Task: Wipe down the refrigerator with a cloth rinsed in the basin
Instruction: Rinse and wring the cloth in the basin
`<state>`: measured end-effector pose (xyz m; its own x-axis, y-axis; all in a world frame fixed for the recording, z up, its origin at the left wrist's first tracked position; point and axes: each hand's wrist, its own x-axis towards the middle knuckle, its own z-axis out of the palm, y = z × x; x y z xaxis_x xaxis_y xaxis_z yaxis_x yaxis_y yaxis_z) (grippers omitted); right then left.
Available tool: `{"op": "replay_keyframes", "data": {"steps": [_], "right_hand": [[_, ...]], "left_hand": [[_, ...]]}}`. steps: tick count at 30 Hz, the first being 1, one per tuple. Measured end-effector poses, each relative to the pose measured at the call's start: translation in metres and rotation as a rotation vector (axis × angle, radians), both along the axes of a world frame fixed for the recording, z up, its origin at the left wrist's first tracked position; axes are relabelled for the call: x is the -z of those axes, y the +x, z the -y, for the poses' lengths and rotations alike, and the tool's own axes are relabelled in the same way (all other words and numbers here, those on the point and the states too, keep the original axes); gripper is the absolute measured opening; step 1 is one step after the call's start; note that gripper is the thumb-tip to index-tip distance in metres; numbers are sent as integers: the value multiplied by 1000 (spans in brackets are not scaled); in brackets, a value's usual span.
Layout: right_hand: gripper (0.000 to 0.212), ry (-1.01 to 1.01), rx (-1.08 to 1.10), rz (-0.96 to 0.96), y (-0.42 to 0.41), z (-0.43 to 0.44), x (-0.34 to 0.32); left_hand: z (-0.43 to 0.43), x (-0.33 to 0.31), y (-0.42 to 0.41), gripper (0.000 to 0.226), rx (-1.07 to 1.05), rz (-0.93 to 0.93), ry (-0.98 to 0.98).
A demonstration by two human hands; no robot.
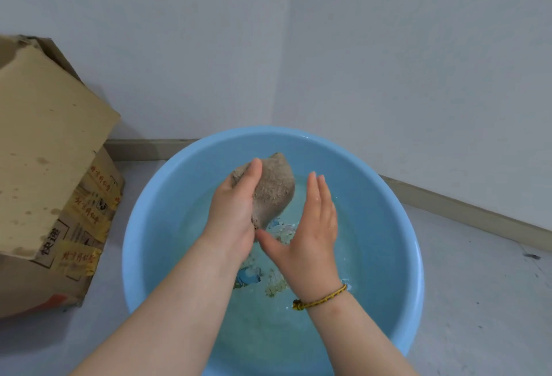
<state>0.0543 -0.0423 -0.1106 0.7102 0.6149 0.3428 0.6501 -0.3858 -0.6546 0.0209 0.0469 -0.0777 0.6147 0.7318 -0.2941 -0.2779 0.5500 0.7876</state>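
Left hand (233,214) is gripping the balled-up brown cloth (274,193) just above the water (268,331) in the blue basin (167,184). The right hand (310,235) is flat and relaxed right beside it, holding nothing. If it were me, I'd bring that right hand in and twist hard with both, keeping low so the drips land in the basin. It all sits on a scuffed grey floor (478,301) in a pale corner, with a stained cardboard box (44,151) to the left. No fridge in sight.

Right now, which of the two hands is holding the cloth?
The left hand: it grips the brown cloth above the blue basin. The right hand, the one with the yellow bracelet, is open with straight fingers and grips nothing.
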Motion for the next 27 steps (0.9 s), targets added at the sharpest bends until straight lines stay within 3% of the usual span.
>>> {"op": "replay_keyframes", "data": {"steps": [2, 5, 7, 10, 13, 15, 18, 21, 24, 27], "right_hand": [[100, -17, -99, -246, 4, 1, 1], [96, 71, -144, -272, 4, 2, -3], [88, 56, -152, -256, 6, 3, -8], [54, -249, -52, -198, 19, 2, -15], [47, -395, 122, 350, 38, 6, -13], [48, -321, 84, 735, 46, 9, 1], [24, -81, -138, 913, 35, 7, 10], [27, 7, -128, 774, 22, 2, 12], [48, -5, -9, 311, 10, -1, 5], [33, -394, -101, -179, 8, -3, -11]], "left_hand": [[1, -2, 0, 25, 59, 47, -52], [4, -4, 0, 37, 169, 50, -149], [2, -5, 0, 39, 169, 73, -238], [-1, 2, 2, 42, 107, 29, -231], [0, 7, 1, 44, 139, -84, -240], [0, 8, 0, 41, 202, -100, -286], [0, 19, 1, 29, 189, -140, -299], [-2, 27, 5, 14, 64, -134, -319], [-3, 17, 9, 23, 20, 15, -349], [-4, 11, 8, 42, -6, 65, -379]]}}
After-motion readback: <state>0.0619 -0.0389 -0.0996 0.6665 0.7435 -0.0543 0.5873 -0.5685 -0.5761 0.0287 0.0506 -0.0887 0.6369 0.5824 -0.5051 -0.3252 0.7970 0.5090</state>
